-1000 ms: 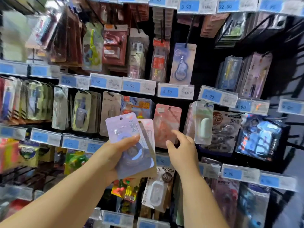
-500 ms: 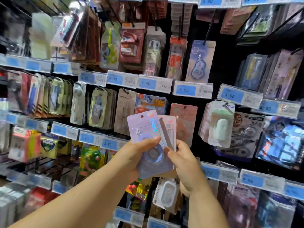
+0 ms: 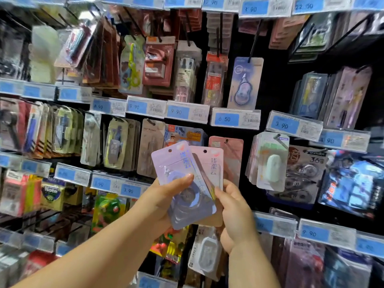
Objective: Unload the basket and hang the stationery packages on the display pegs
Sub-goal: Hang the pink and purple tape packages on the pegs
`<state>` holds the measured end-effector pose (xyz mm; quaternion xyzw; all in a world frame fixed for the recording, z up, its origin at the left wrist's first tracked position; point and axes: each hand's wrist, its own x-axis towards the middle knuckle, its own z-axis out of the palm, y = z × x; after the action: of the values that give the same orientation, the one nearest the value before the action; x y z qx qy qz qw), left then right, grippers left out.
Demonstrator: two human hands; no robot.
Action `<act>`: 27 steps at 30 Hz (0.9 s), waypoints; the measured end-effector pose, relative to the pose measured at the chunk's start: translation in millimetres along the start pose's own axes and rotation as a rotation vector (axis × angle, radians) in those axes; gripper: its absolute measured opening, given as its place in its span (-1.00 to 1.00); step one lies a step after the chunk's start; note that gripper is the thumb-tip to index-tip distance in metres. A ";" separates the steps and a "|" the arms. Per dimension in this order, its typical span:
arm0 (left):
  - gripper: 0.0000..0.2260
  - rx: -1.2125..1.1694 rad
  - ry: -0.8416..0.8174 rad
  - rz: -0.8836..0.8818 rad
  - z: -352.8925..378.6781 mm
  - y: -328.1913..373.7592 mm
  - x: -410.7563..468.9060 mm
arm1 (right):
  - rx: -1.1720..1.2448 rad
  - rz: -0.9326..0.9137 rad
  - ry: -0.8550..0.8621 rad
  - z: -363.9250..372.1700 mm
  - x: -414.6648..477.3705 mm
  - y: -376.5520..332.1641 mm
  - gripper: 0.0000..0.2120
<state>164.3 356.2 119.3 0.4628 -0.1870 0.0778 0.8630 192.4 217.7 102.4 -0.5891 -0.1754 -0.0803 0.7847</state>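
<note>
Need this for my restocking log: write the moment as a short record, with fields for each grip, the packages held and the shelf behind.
left grip: holds the purple package, thumb across its front
right grip: pinches the right edge of the pink package
overlap: purple package in front, pink package fanned out behind it to the right
hang holes: at the top of both, neither on a peg
behind: salmon package hanging on the display, below the 6.50 price tag
basket: not in view

Head cam, fwd, close on peg display [image 3: 274,90]
</note>
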 end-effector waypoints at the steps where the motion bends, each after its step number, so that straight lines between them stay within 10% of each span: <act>1: -0.64 -0.013 -0.002 -0.009 0.0 -0.5 -0.6 | 0.001 -0.025 0.061 -1.0 1.9 0.3 -0.79; 27: -0.80 0.044 0.281 -0.244 0.8 5.1 10.9 | -0.216 -0.197 0.386 -19.2 37.3 -14.1 -0.73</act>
<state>172.5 358.0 127.9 0.4852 -0.0054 0.0405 0.8734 225.7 198.2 124.1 -0.6233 -0.0693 -0.2858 0.7246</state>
